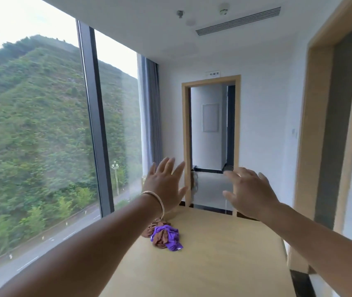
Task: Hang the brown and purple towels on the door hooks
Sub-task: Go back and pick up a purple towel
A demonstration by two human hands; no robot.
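the brown towel [149, 229] and purple towel [167, 235] are lying bunched together on the bench [213, 254], below and nearer than the fingers. the left hand [164, 185] and right hand [250, 194] are hovering above, fingers spread and holding nothing, probably readying to gather them.

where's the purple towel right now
In the head view the purple towel lies crumpled on the wooden table, tangled with the brown towel, on the table's left side just below the left forearm.
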